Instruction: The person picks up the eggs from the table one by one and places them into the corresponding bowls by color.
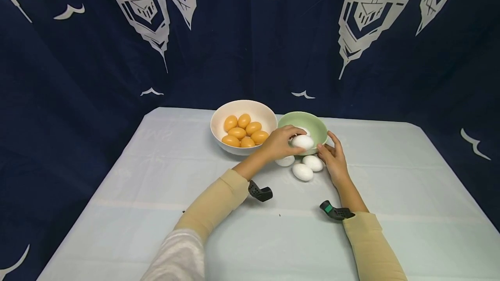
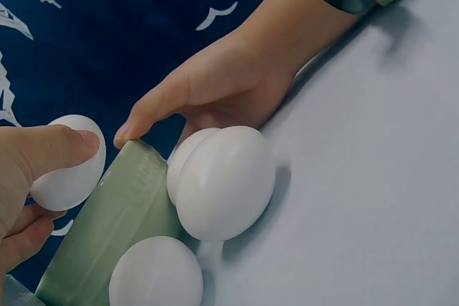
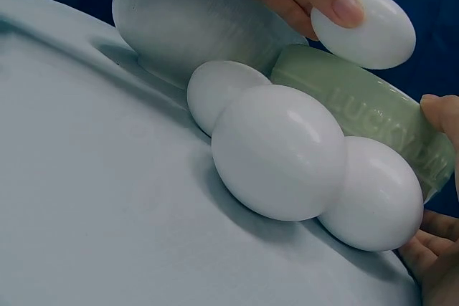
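Observation:
My left hand (image 1: pixel 282 143) pinches a white egg (image 1: pixel 302 142) between thumb and fingers, over the near rim of a green bowl (image 1: pixel 324 130). In the right wrist view this egg (image 3: pixel 367 28) shows just above the bowl's wall. Another white egg is partly visible inside the bowl, behind the held one. My right hand (image 1: pixel 333 159) grips the bowl's right side, thumb at the rim in the left wrist view. On the table in front of the bowl lie three white eggs, the nearest egg (image 1: pixel 302 172) standing out in both wrist views.
A larger cream bowl (image 1: pixel 218 118) with several orange-yellow eggs (image 1: pixel 236 133) stands directly left of the green bowl. Both bowls are near the far edge of the white-covered table (image 1: pixel 156 164). A dark blue patterned curtain (image 1: pixel 250 55) hangs behind.

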Available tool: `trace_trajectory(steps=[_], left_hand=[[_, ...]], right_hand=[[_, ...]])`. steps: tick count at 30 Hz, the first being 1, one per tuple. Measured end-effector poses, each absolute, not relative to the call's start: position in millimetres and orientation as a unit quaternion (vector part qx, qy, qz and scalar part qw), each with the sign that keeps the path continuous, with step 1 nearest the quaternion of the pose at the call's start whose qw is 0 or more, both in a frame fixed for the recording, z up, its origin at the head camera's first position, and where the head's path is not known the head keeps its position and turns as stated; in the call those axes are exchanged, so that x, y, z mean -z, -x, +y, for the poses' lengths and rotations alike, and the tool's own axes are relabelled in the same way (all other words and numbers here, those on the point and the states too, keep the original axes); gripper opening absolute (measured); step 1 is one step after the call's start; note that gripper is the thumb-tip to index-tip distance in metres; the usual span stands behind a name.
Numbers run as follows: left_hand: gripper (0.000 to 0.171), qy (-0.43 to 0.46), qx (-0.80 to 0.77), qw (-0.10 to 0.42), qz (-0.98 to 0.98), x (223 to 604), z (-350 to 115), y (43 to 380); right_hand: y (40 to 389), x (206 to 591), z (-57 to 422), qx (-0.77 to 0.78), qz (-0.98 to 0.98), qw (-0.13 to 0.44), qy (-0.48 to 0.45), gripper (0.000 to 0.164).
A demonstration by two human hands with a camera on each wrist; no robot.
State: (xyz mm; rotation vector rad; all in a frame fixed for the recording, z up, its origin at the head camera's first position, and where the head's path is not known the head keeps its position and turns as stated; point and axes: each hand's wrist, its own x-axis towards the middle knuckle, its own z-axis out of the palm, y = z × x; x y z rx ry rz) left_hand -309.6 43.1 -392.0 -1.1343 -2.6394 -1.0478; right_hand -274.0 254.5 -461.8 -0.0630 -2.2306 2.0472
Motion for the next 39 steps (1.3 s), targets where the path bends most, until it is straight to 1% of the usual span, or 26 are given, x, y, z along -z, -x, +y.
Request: trace_trajectory(steps=[15, 23, 33, 39], left_hand=[[0.051, 0.362, 0.293, 0.000, -0.885, 386.4, 57.3, 331.5], [0.049, 0.361, 0.262, -0.024, -0.895, 384.6, 65.0, 340.8], [0.046, 0.345, 0.258, -0.061, -0.900, 386.1, 72.2, 347.6], [0.043, 0.345, 0.241, -0.054, -0.906, 389.1, 76.8, 352.0]], right_hand=[[274.7, 462.5, 255.3, -0.672, -0.738, 0.060, 0.014, 0.071], [274.2, 462.2, 255.2, -0.673, -0.737, 0.057, 0.017, 0.071], [274.1, 462.2, 255.4, -0.674, -0.736, 0.055, 0.022, 0.070], [274.4, 462.2, 254.5, -0.677, -0.734, 0.054, 0.019, 0.071]])
